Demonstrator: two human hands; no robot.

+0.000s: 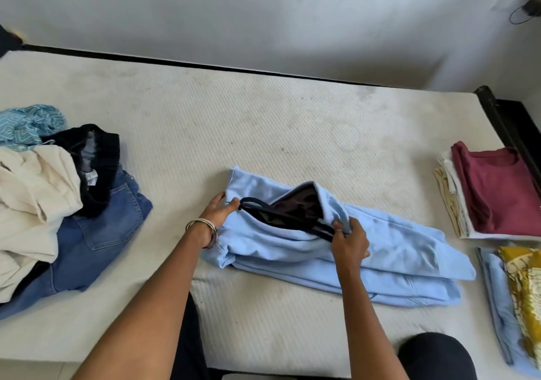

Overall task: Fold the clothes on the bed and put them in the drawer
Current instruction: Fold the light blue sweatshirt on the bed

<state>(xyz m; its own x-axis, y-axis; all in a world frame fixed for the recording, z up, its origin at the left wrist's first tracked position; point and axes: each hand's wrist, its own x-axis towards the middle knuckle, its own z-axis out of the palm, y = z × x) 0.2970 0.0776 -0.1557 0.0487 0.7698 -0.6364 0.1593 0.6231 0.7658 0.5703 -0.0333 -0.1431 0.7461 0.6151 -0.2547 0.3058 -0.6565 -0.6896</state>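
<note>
A light blue hoodie (389, 251) with a dark-lined hood lies partly folded on the white mattress (263, 122), near its front edge. My left hand (215, 215), with bangles on the wrist, holds the hood's left edge beside the dark drawstring. My right hand (349, 240) grips the blue hood rim and the dark lining at the hood's right end. No drawer is in view.
An unfolded heap lies at the left: blue jeans (96, 233), a cream garment (32, 198), a black piece (99, 157) and a patterned teal cloth (29, 125). Folded stacks sit at the right: a maroon top (500, 192) on pale clothes, and a yellow patterned cloth (524, 286).
</note>
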